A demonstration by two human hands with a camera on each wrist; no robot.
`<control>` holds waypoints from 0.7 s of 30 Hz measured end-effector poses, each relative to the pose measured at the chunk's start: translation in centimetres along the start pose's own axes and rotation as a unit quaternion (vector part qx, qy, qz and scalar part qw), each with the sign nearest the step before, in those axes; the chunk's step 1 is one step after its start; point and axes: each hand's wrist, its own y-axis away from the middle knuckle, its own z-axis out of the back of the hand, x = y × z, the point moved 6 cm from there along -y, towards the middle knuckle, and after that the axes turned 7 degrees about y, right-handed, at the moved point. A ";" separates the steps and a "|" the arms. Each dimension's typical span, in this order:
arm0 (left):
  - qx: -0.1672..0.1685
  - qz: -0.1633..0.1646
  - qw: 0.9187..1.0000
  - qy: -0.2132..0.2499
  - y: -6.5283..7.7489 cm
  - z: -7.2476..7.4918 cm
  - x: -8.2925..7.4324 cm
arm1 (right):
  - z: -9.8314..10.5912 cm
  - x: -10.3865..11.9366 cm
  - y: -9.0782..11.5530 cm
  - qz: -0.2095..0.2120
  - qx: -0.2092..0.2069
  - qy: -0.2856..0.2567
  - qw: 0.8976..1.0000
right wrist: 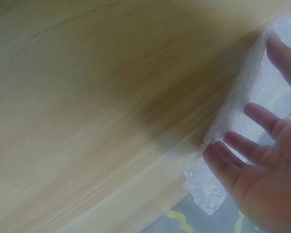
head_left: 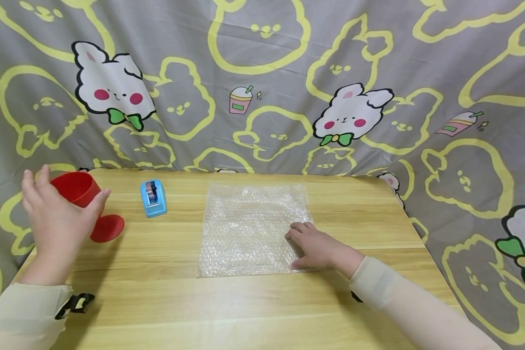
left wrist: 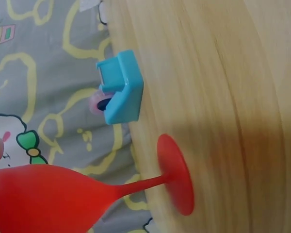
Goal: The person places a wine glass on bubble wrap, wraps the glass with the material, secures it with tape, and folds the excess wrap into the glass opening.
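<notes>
In the head view my left hand point(head_left: 60, 224) grips a red goblet point(head_left: 84, 190) round its bowl, thumb on the right side and fingers on the left. The goblet's thin stem and round foot point(left wrist: 177, 174) show in the left wrist view; whether the foot touches the table cannot be told. A clear sheet of bubble wrap point(head_left: 245, 233) lies flat in the middle of the table. Over its right edge rests my right hand point(head_left: 319, 249), its fingers point(right wrist: 254, 148) spread and touching the wrap. Most of the left fingers are out of the left wrist view.
A blue tape dispenser point(head_left: 154, 199) with a roll in it stands right of the goblet, near the back edge. The wooden table point(head_left: 253, 311) ends at a grey patterned curtain point(head_left: 271, 87) behind and at both sides.
</notes>
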 end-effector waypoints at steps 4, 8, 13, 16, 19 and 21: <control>0.004 0.051 0.997 0.063 0.1 -0.1 0.8 | -0.1 -0.1 -0.1 -0.001 0.000 0.004 1.000; 0.013 0.087 0.991 0.104 0.0 -0.3 1.4 | -0.2 -0.2 -0.1 -0.005 0.001 0.006 1.000; 0.023 0.127 0.980 0.151 0.0 -0.5 2.3 | -0.2 -0.2 -0.1 -0.007 0.004 0.003 1.000; 0.027 0.142 0.972 0.184 0.1 -0.7 2.7 | -0.3 -0.2 -0.1 -0.006 0.004 0.002 1.000; 0.029 0.151 0.965 0.210 0.3 -0.9 3.1 | -0.3 -0.2 -0.1 -0.006 0.004 0.002 1.000; 0.027 0.156 0.961 0.226 0.5 -1.1 3.4 | -0.3 -0.2 -0.1 -0.007 0.005 0.002 1.000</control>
